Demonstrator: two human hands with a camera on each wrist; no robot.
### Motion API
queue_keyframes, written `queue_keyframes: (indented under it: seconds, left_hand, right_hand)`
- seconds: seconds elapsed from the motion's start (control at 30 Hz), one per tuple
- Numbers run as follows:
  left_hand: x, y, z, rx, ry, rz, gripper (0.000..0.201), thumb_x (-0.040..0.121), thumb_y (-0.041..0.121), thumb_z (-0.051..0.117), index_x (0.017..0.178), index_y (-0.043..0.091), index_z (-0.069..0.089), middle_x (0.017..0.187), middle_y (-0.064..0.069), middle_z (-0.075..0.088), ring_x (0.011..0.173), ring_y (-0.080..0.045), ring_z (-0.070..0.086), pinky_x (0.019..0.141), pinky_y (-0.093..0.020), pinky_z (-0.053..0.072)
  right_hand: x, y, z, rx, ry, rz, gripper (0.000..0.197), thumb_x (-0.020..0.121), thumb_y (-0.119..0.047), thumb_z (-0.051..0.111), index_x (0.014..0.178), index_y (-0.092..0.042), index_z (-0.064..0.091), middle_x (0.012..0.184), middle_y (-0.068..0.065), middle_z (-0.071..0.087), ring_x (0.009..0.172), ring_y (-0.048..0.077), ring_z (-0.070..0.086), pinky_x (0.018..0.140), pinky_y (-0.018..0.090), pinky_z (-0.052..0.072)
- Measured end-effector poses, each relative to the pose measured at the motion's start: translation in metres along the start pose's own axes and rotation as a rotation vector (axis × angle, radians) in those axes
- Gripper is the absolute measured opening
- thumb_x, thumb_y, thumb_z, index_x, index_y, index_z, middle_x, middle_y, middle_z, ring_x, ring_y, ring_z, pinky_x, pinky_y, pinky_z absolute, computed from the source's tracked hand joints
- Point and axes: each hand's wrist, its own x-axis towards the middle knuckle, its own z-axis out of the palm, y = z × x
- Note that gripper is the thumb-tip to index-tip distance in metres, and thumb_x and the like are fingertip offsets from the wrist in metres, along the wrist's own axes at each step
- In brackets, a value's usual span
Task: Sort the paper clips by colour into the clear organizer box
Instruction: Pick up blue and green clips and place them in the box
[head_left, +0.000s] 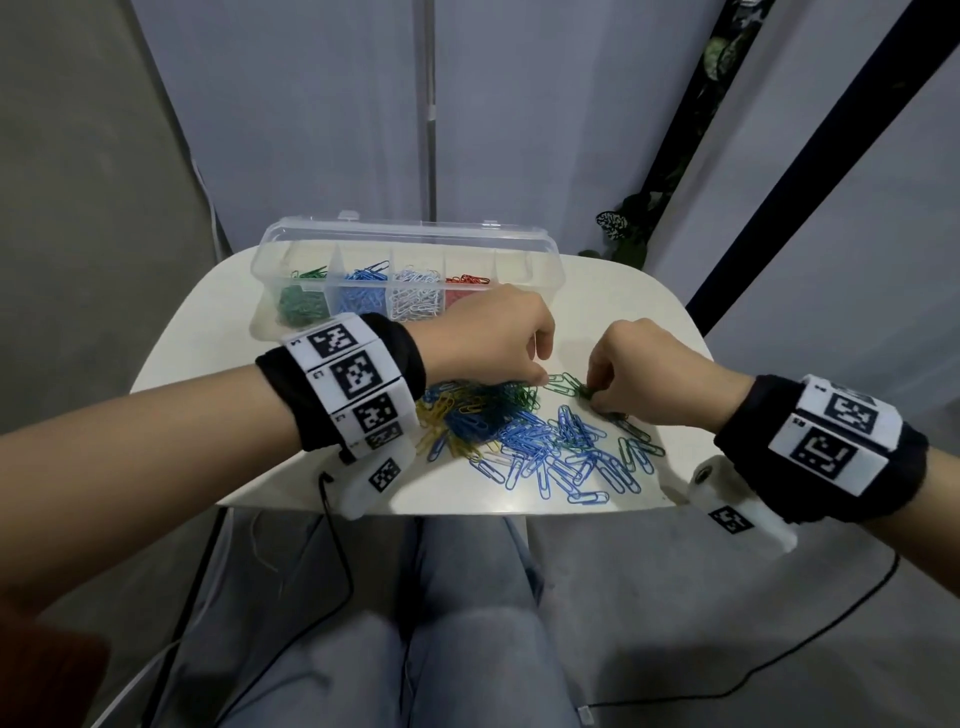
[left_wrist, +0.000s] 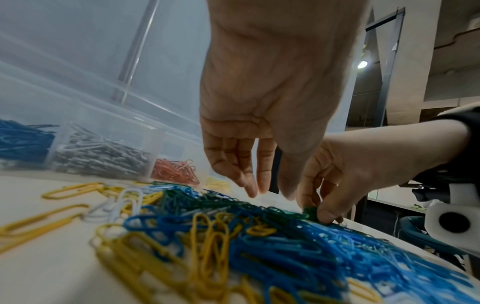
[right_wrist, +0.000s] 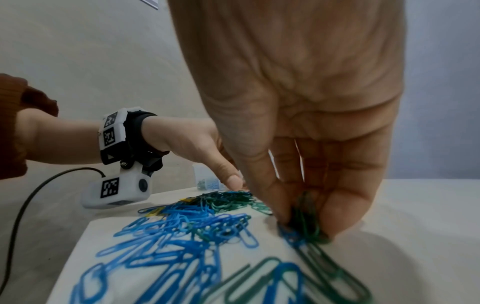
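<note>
While blue paper clips (head_left: 561, 457) sprawl at the near table (head_left: 218, 332) edge, right hand (head_left: 649, 374) pinches a bunch of green clips (right_wrist: 305, 218) just beyond — left hand (head_left: 493, 338) hangs loose-fingered over the mixed pile (head_left: 478, 410), gripping nothing. Farthest back: clear organizer box (head_left: 530, 260), lid open, colours separated.

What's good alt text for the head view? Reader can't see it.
Two hands work over a mixed pile of paper clips on a white table; the right hand pinches green clips, the left hand reaches beside it. Behind sits a clear box holding sorted clips.
</note>
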Motion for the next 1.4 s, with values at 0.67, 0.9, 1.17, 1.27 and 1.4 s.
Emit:
queue_keyframes:
  seconds: [0.67, 0.9, 1.17, 1.27, 1.4]
  left_hand:
    - [-0.115, -0.074, -0.043, -0.05, 0.036, -0.373, 0.026, 0.076, 0.035, 0.076, 0.098, 0.024, 0.07, 0.084, 0.013, 0.066, 0.08, -0.01, 0.06, 0.072, -0.028, 0.049]
    - [-0.137, -0.098, -0.04, 0.13, -0.087, -0.46, 0.045, 0.066, 0.039, 0.079, 0.107, 0.027, 0.066, 0.09, 0.01, 0.048, 0.086, -0.015, 0.051, 0.073, -0.031, 0.048]
    - [-0.138, -0.103, -0.038, 0.154, -0.075, -0.424, 0.042, 0.066, 0.04, 0.078, 0.104, 0.029, 0.066, 0.091, 0.009, 0.046, 0.084, -0.017, 0.049, 0.066, -0.027, 0.035]
    - [-0.138, -0.104, -0.037, 0.16, -0.078, -0.414, 0.041, 0.067, 0.04, 0.077, 0.105, 0.029, 0.065, 0.092, 0.009, 0.045, 0.083, -0.017, 0.048, 0.066, -0.028, 0.037]
    - [-0.137, -0.106, -0.035, 0.174, -0.084, -0.403, 0.041, 0.065, 0.04, 0.078, 0.103, 0.029, 0.066, 0.094, 0.008, 0.045, 0.087, -0.018, 0.051, 0.066, -0.028, 0.039]
  right_hand:
    - [0.034, -0.027, -0.039, 1.094, -0.125, 0.207, 0.01, 0.071, 0.004, 0.075, 0.079, 0.005, 0.069, 0.063, 0.009, 0.068, 0.056, 0.016, 0.055, 0.049, 0.021, 0.052]
    - [0.088, -0.131, -0.067, 1.04, -0.018, -0.048, 0.008, 0.071, 0.004, 0.076, 0.076, 0.007, 0.069, 0.069, 0.015, 0.069, 0.054, 0.016, 0.051, 0.051, 0.026, 0.04]
    - [0.137, -0.201, -0.05, 0.833, 0.005, -0.019, 0.028, 0.071, 0.0, 0.075, 0.095, 0.013, 0.069, 0.079, 0.019, 0.065, 0.064, 0.021, 0.042, 0.048, 0.024, 0.029]
    - [0.137, -0.198, -0.051, 0.825, 0.031, -0.017, 0.021, 0.075, -0.005, 0.074, 0.092, 0.008, 0.072, 0.08, 0.015, 0.07, 0.055, 0.015, 0.042, 0.044, 0.022, 0.028]
    - [0.116, -0.17, -0.065, 0.917, 0.123, -0.066, 0.016, 0.075, -0.004, 0.076, 0.09, -0.002, 0.072, 0.053, -0.003, 0.065, 0.044, 0.007, 0.045, 0.043, 0.022, 0.026]
